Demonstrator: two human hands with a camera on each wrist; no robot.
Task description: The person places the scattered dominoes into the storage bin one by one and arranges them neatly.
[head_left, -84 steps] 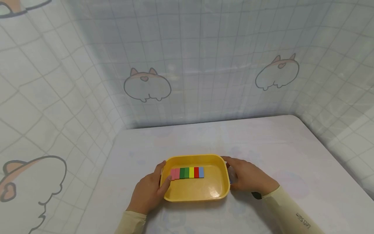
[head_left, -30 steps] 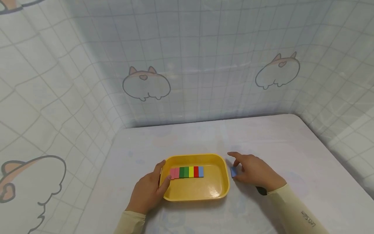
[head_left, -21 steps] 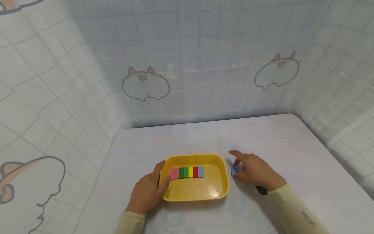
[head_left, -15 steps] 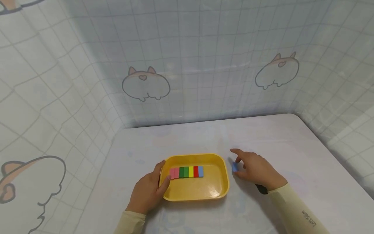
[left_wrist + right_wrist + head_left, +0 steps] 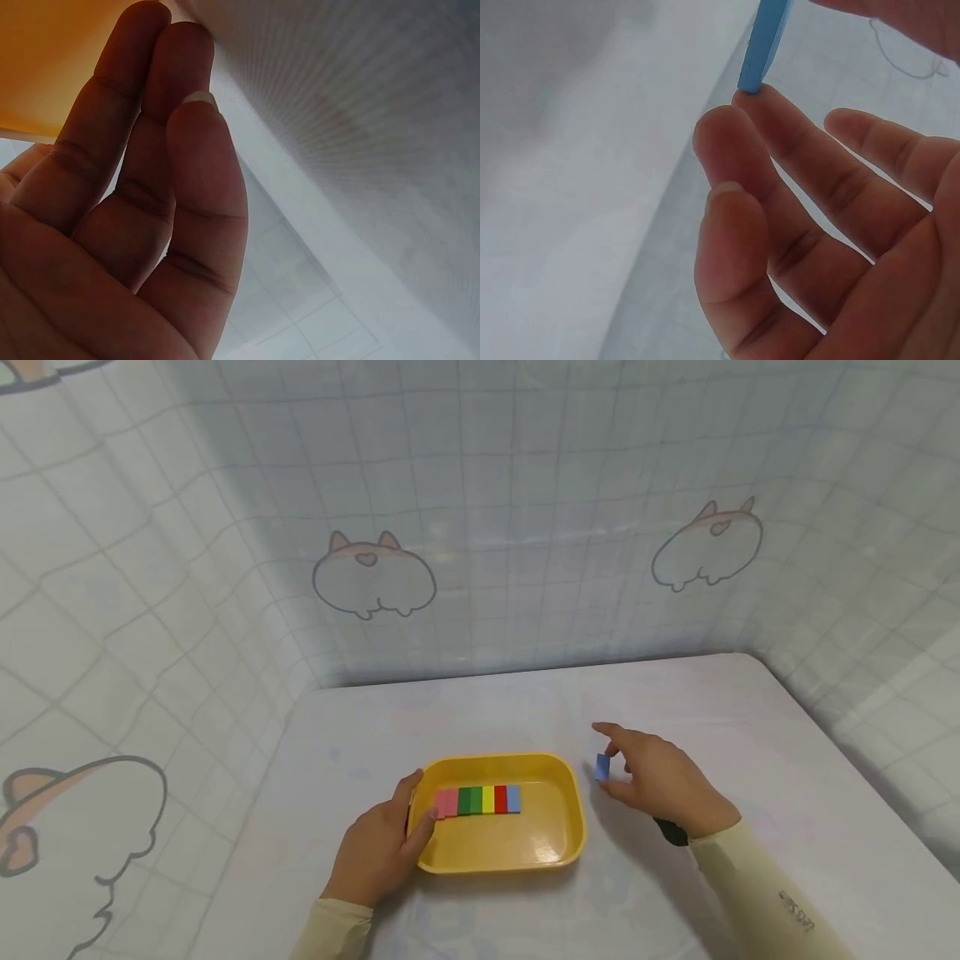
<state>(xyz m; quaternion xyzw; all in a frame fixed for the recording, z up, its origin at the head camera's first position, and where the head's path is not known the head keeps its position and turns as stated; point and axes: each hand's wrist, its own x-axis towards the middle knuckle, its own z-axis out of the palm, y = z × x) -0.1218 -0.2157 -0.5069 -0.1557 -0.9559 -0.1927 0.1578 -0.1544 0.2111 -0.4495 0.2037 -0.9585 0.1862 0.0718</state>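
A shallow yellow tray (image 5: 551,852) lies on the table. My left hand (image 5: 378,847) grips its left wall, thumb over the rim and fingers along the outside. A row of flat domino blocks (image 5: 489,800), pink, green, yellow, red and light blue, lies inside, one pink end partly behind my thumb. Right of the tray, my right hand (image 5: 656,777) pinches a light-blue domino (image 5: 603,767) by its ends between thumb and a fingertip, index finger stretched out. The right wrist view shows that domino's narrow edge (image 5: 765,45) against one fingertip, the remaining fingers loosely bent.
The pale patterned table (image 5: 465,718) ends at a back edge before a grid-patterned curtain (image 5: 517,568), which also hangs at both sides. A small dark object (image 5: 671,832) shows under my right wrist.
My right hand has left the tray's right side, pinched the light-blue domino beside it and raised it away from me. My left hand stays on the tray, and the row inside looks the same.
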